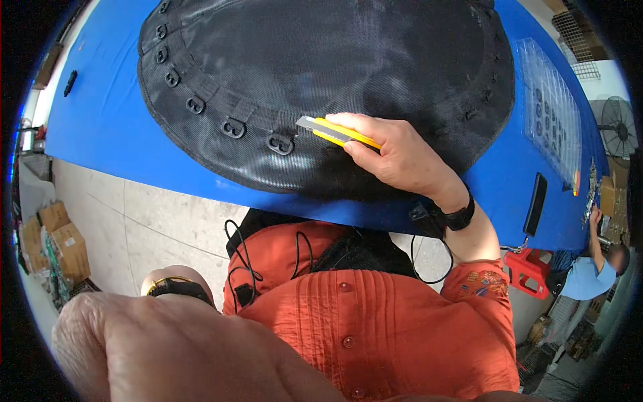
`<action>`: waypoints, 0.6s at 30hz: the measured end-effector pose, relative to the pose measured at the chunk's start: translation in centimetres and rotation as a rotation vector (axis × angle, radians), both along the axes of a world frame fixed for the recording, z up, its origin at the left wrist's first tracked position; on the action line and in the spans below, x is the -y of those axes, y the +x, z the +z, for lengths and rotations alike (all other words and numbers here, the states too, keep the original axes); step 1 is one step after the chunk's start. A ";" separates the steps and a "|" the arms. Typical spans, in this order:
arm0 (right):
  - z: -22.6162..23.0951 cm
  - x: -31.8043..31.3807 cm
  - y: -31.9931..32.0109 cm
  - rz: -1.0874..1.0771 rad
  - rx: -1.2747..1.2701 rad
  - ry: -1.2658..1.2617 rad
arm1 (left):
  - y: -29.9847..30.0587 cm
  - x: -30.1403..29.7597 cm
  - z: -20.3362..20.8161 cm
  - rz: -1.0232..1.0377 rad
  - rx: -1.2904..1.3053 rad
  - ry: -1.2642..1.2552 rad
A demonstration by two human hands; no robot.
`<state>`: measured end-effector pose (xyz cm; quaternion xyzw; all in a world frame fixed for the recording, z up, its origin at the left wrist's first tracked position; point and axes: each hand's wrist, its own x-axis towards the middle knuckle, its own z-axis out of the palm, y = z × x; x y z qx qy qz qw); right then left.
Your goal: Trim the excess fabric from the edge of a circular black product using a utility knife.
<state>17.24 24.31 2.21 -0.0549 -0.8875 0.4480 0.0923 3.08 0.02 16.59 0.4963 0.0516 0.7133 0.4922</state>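
My right hand (395, 151) is closed around a yellow utility knife (348, 132) with a grey strip along its side. The knife's bare blade points left, over a black mesh piece (315, 60) with a rounded edge. Beside the blade tip sits a black plastic buckle (280, 143) on a webbing loop; I cannot tell whether the blade touches it. Several like buckles, such as this one (234, 128), follow the curved edge up the left side. My left hand (154, 342) looms large at the lower left, close to the camera, its fingers mostly hidden.
A blue-covered table (100, 127) carries the mesh. To the right lie a clear plastic tray (550, 120) with black pieces and a black strap (534, 204). A red stool (527, 271) stands by the table. Another person (589, 276) is at the far right. Cartons (69, 251) stand left.
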 end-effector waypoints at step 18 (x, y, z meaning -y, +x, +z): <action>0.6 0.3 -0.1 0.003 0.034 -0.015 | -0.4 0.5 0.3 -0.004 0.021 -0.036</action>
